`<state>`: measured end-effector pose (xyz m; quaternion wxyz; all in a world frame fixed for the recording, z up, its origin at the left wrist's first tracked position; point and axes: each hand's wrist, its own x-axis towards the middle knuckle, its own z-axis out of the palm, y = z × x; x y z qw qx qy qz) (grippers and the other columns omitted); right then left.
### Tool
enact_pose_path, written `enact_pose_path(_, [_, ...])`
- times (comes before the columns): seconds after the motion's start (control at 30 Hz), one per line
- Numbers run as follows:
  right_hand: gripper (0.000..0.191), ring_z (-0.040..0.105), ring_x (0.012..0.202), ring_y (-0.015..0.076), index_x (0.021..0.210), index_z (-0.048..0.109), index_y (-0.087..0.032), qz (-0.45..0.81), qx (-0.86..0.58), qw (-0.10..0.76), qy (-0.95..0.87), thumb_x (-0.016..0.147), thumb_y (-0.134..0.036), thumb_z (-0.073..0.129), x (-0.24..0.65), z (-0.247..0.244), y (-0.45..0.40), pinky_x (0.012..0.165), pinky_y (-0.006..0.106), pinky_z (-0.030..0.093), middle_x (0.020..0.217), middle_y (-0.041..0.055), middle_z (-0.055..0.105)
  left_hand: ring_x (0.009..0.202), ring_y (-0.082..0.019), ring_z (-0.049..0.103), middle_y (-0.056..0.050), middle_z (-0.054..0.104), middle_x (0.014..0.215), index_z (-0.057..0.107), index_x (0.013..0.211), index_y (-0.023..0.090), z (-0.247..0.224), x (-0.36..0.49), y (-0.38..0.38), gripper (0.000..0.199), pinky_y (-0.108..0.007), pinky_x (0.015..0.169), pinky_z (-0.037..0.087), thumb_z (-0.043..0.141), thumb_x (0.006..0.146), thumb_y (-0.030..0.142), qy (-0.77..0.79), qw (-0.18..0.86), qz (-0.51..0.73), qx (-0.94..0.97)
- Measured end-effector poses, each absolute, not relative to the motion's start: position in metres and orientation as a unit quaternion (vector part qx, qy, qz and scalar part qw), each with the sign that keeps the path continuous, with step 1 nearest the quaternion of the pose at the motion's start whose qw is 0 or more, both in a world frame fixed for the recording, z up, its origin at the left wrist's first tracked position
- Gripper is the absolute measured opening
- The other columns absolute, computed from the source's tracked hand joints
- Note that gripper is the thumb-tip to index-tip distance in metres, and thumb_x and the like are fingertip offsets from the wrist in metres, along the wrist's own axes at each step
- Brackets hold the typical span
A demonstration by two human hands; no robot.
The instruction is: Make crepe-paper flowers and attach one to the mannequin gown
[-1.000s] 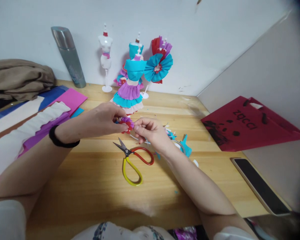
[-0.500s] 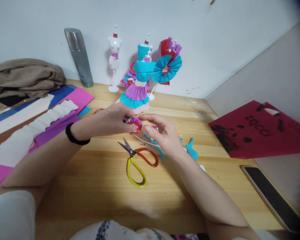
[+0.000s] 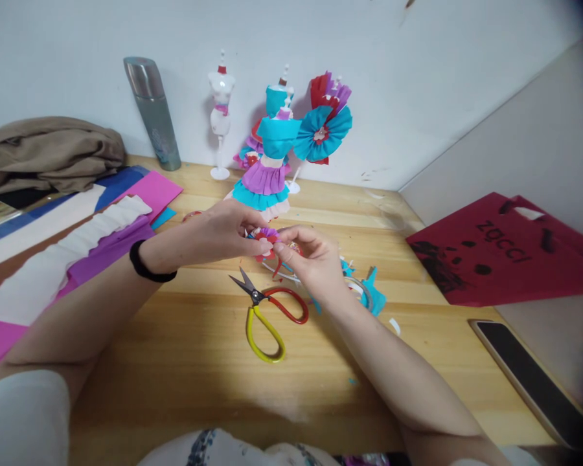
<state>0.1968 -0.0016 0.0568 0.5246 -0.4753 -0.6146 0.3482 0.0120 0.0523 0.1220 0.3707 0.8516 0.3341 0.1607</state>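
Pinched between the thumb and fingers of my left hand (image 3: 223, 233) is a small paper flower (image 3: 267, 238) in purple, red and some blue. My right hand (image 3: 313, 255) closes thumb against fingertips at the flower's right edge; a thin red strip hangs just below the pinch. Scissors (image 3: 256, 298) with one red and one yellow handle lie on the table in front of both hands, blades apart and pointing away to the left. Under and beside my right hand are blue paper scraps (image 3: 375, 294) and a roll of tape (image 3: 364, 291), partly hidden by the wrist.
Behind the hands stand small mannequins in ruffled paper dresses (image 3: 267, 178) and one mostly bare white mannequin (image 3: 221, 120). A grey-green bottle (image 3: 155, 123) leans nearby. Coloured paper sheets (image 3: 97, 249) and brown cloth (image 3: 48, 152) lie left; a red bag (image 3: 505, 259) and a phone (image 3: 525, 382) lie right.
My right hand has moved left, and its spread thumb and finger have come together at the flower. The flower has turned slightly in my left hand. The scissors have stayed put.
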Motion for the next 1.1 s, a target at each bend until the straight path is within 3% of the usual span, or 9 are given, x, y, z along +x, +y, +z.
enact_pose_path(0.13, [0.011, 0.061, 0.070, 0.0163, 0.074, 0.068, -0.021, 0.354, -0.482, 0.536, -0.596, 0.077, -0.031, 0.070, 0.196, 0.059, -0.002, 0.071, 0.032, 0.049, 0.073, 0.0013, 0.069, 0.063, -0.009, 0.036, 0.004, 0.050, 0.067, 0.073, 0.088, 0.014, 0.123, 0.011, 0.053, 0.019, -0.024, 0.055, 0.027, 0.062, 0.082, 0.028, 0.318, 0.436, 0.164, 0.826])
enact_pose_path(0.33, [0.011, 0.059, 0.069, 0.0161, 0.073, 0.067, -0.022, 0.328, -0.499, 0.546, -0.587, 0.075, -0.032, 0.070, 0.196, 0.060, -0.001, 0.073, 0.033, 0.047, 0.071, 0.0004, 0.067, 0.057, -0.006, 0.034, 0.007, 0.044, 0.059, 0.059, 0.070, 0.015, 0.124, 0.014, 0.052, 0.014, -0.022, 0.051, 0.024, 0.064, 0.081, 0.021, 0.343, 0.475, 0.180, 0.790])
enact_pose_path(0.5, [0.015, 0.059, 0.069, 0.0163, 0.073, 0.067, -0.022, 0.345, -0.495, 0.539, -0.588, 0.075, -0.036, 0.071, 0.197, 0.061, -0.003, 0.071, 0.032, 0.047, 0.071, 0.0004, 0.066, 0.053, -0.006, 0.034, 0.006, 0.042, 0.057, 0.058, 0.066, 0.015, 0.122, 0.015, 0.058, 0.021, -0.023, 0.050, 0.022, 0.068, 0.076, 0.030, 0.349, 0.449, 0.170, 0.804])
enact_pose_path(0.63, [0.020, 0.059, 0.069, 0.0164, 0.072, 0.066, -0.022, 0.372, -0.494, 0.533, -0.578, 0.079, -0.040, 0.070, 0.199, 0.065, -0.003, 0.068, 0.031, 0.047, 0.071, 0.0013, 0.066, 0.057, -0.008, 0.039, 0.004, 0.048, 0.061, 0.058, 0.074, 0.015, 0.129, 0.009, 0.060, 0.016, -0.023, 0.051, 0.026, 0.064, 0.078, 0.029, 0.383, 0.472, 0.158, 0.778])
enact_pose_path(0.8, [0.017, 0.059, 0.064, 0.0147, 0.074, 0.067, -0.021, 0.412, -0.494, 0.533, -0.549, 0.074, -0.037, 0.074, 0.199, 0.060, 0.002, 0.067, 0.030, 0.048, 0.067, 0.0006, 0.067, 0.056, -0.007, 0.035, 0.003, 0.047, 0.066, 0.056, 0.077, 0.014, 0.137, 0.000, 0.060, 0.015, -0.023, 0.050, 0.026, 0.060, 0.084, 0.027, 0.381, 0.510, 0.187, 0.748])
enact_pose_path(1.1, [0.021, 0.060, 0.066, 0.0137, 0.070, 0.067, -0.020, 0.484, -0.482, 0.497, -0.535, 0.063, -0.036, 0.080, 0.198, 0.052, 0.009, 0.067, 0.029, 0.046, 0.070, 0.0014, 0.070, 0.057, -0.009, 0.044, 0.002, 0.052, 0.060, 0.060, 0.068, 0.014, 0.142, 0.000, 0.059, 0.012, -0.025, 0.053, 0.029, 0.065, 0.073, 0.024, 0.429, 0.440, 0.223, 0.757])
